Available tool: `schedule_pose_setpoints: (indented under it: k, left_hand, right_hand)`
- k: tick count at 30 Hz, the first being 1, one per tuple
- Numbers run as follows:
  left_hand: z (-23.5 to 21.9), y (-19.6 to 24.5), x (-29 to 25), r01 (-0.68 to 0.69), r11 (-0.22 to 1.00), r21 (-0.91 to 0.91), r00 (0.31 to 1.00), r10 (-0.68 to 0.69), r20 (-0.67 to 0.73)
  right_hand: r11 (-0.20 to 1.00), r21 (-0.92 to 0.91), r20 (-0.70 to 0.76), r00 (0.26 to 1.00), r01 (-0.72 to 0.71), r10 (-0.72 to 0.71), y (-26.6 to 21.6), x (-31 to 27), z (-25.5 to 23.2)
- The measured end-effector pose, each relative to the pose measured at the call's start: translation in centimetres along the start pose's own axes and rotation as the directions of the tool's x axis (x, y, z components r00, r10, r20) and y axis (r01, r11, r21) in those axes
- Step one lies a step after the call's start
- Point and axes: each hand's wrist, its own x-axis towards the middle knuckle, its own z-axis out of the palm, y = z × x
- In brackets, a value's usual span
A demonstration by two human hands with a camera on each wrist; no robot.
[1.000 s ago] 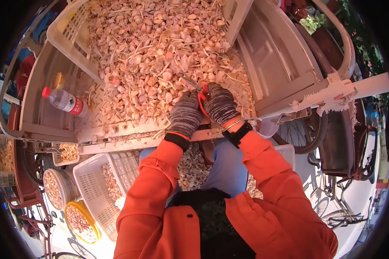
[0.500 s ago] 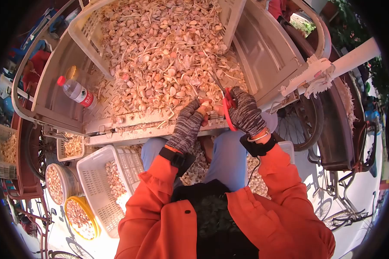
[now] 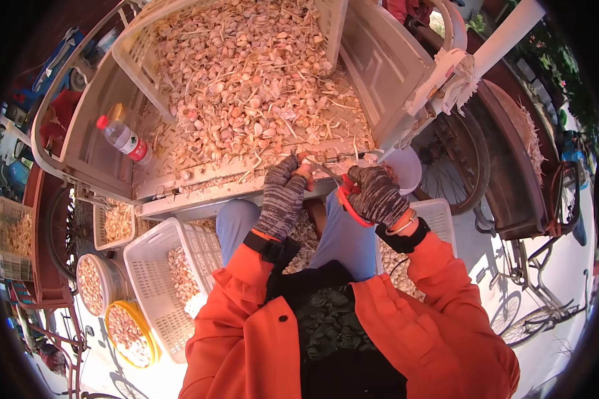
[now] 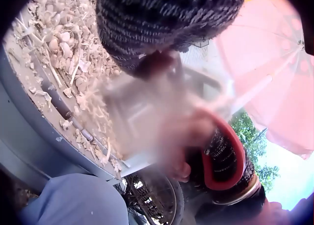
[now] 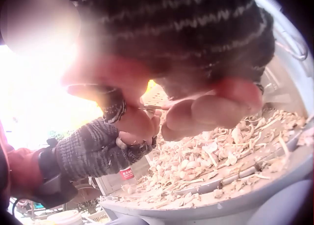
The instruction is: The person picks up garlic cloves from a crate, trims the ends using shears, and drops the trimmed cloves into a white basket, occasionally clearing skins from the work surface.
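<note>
My right hand (image 3: 378, 194), in a grey striped knit glove with bare fingertips, grips red-handled scissors (image 3: 345, 193) in front of the cart's edge. Their blades point left toward my left hand (image 3: 279, 196). That hand wears a matching glove and pinches a small pale piece of garlic between its bare fingertips, largely hidden by the fingers. Beyond both hands spreads a heap of garlic cloves (image 3: 246, 86) mixed with dry stalks and skins. From the left wrist view, a red scissor handle (image 4: 239, 159) loops around the right hand's gloved fingers.
The metal cart bed (image 3: 106, 159) holds the heap, with a red-capped bottle (image 3: 125, 139) at its left. Below left stand a white crate (image 3: 156, 279), a yellow bucket (image 3: 132, 332) and a pale bucket (image 3: 98, 286), all containing garlic. A white bowl (image 3: 406, 169) sits right of the hands.
The hands were together over the heap's near edge, then parted with garlic showing in the left fingers. Now they are nearer the body, and the scissors have turned from pointing away to pointing left.
</note>
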Motion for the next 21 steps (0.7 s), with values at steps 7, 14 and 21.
schedule_pose_setpoints:
  k: [7,14,21]
  left_hand:
    - [-1.5,-2.1,1.4,0.093,0.870,-0.484,0.991,-0.129,-0.041]
    - [-5.7,-3.3,3.8,0.326,0.584,-0.743,0.911,-0.403,0.083]
    - [-6.5,-2.6,6.3,0.310,0.815,-0.490,0.916,-0.395,-0.077]
  right_hand:
    - [0.385,0.744,0.469,0.837,-0.546,0.282,0.1,0.3,2.5]
    - [0.952,0.254,-0.198,0.954,-0.170,0.224,2.3,12.7,3.8]
    - [0.980,-0.113,-0.192,0.964,0.165,-0.184,4.9,19.3,8.3]
